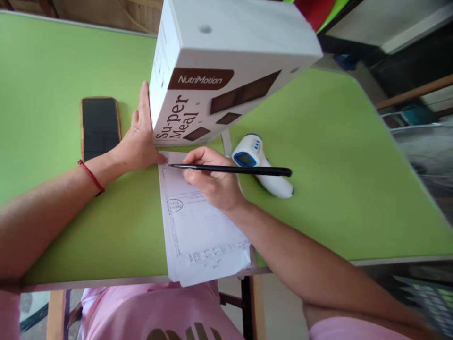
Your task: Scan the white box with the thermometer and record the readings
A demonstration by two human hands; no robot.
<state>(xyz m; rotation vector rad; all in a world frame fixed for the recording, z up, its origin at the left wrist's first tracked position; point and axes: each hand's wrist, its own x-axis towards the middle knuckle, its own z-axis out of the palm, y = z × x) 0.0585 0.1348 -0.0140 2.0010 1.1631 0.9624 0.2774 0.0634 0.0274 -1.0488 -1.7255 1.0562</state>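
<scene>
My right hand (214, 177) pinches a black pen (244, 169), its tip near the top left corner of the printed papers (208, 222). These white sheets lie stacked on the green table, with an oval stamp and small print on them. My left hand (139, 134) has its fingers stretched out along the left side of a white box (198, 99) marked "NutriMotion Super Meal". Its thumb reaches the paper's top edge, close to the pen tip. The box stands upright just beyond the sheets.
A phone in a brown-edged case (101, 127) lies left of my left hand. Right of the papers rests a white and blue infrared thermometer (264, 165). The green table (339, 189) has its near edge just before my body. A fan-like wire guard (432, 156) is beyond the right edge.
</scene>
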